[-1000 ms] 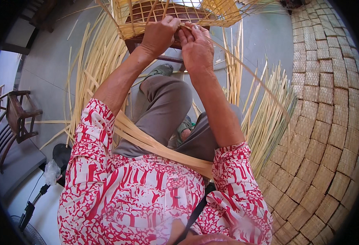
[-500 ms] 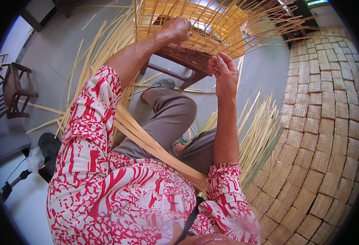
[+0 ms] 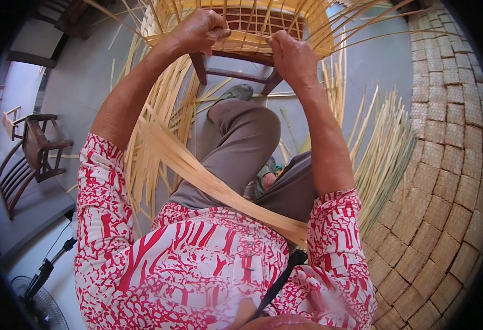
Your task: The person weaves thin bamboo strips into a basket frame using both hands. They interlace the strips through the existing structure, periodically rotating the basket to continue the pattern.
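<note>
Right hand (image 3: 296, 59) moved up onto basket (image 3: 248, 43) at 12 o'clock since last frame, pinching near edge; left hand (image 3: 196, 33) pinching same edge; stool (image 3: 34, 141) at 9 o'clock

The basket (image 3: 315, 28) sits on the stool (image 3: 273, 83), left of the woven pieces (image 3: 439, 181).
</note>
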`<state>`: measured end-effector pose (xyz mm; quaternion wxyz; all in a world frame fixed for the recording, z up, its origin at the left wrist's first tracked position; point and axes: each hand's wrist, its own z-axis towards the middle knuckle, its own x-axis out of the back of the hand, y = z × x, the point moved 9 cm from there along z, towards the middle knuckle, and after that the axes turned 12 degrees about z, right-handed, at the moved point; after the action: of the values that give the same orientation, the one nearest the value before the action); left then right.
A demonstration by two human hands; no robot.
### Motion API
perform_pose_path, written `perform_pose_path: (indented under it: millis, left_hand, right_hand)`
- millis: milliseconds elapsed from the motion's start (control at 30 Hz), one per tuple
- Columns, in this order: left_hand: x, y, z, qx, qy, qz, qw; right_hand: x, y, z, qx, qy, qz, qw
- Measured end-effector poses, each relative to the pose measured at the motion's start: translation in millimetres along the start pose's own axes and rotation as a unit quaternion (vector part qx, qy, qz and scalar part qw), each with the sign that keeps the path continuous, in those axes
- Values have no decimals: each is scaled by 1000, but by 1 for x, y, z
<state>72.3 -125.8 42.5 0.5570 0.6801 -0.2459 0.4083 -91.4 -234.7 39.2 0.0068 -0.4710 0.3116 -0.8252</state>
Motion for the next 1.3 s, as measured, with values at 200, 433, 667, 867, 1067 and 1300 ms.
perform_pose_path:
  millis: [200, 433, 667, 867, 1067, 1300]
  left_hand:
    - [4, 18, -48, -85, 257, 89, 959]
    - [-14, 81, -93, -194, 354, 172, 899]
    - [-19, 90, -48, -232, 317, 267, 880]
    - [-37, 91, -48, -237, 299, 313, 870]
    - [-40, 95, -28, -212, 270, 330, 879]
    - [-33, 80, -28, -238, 332, 246, 879]
  right_hand:
    - [-1, -4, 0, -1, 17, -35, 999]
    - [0, -4, -3, -6, -2, -40, 999]
    - [3, -2, -4, -8, -16, -56, 998]
    - [6, -3, -6, -28, -25, -64, 997]
    - [7, -4, -9, -15, -36, -62, 997]
    - [37, -34, 1, 46, 33, 298, 953]
